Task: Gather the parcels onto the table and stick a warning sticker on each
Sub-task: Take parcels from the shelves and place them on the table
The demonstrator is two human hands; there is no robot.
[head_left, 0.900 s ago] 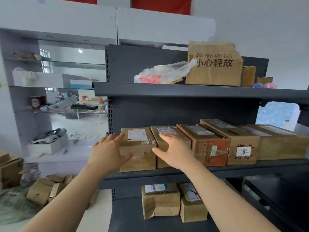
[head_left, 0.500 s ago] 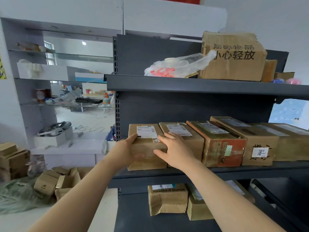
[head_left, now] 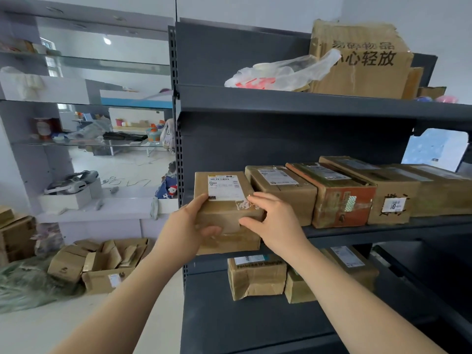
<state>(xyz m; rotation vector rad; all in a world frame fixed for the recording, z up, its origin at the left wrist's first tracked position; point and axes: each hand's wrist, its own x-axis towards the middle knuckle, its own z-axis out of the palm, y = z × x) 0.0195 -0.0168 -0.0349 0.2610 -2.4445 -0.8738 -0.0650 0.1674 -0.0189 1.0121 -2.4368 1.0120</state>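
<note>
A brown cardboard parcel (head_left: pixel 224 213) with a white label stands at the left end of the middle shelf (head_left: pixel 357 232), sticking out over its front edge. My left hand (head_left: pixel 189 228) grips its left side, thumb across the front. My right hand (head_left: pixel 274 223) grips its right front corner, fingers on top and thumb on the front. Several more parcels stand in a row to the right: a second labelled parcel (head_left: pixel 283 190), a reddish parcel (head_left: pixel 337 198) and a larger parcel (head_left: pixel 388 192).
The lower shelf holds a crumpled parcel (head_left: pixel 255 277) and others beside it. On the top shelf sit a big printed carton (head_left: pixel 360 62) and a plastic bag (head_left: pixel 278 72). Torn boxes (head_left: pixel 99 261) lie on the floor at left, below a white glass-shelved cabinet (head_left: pixel 84 103).
Both hands have closed on the leftmost parcel and drawn it forward over the shelf's edge. My right hand shifted from the second parcel onto this one. The view moved closer.
</note>
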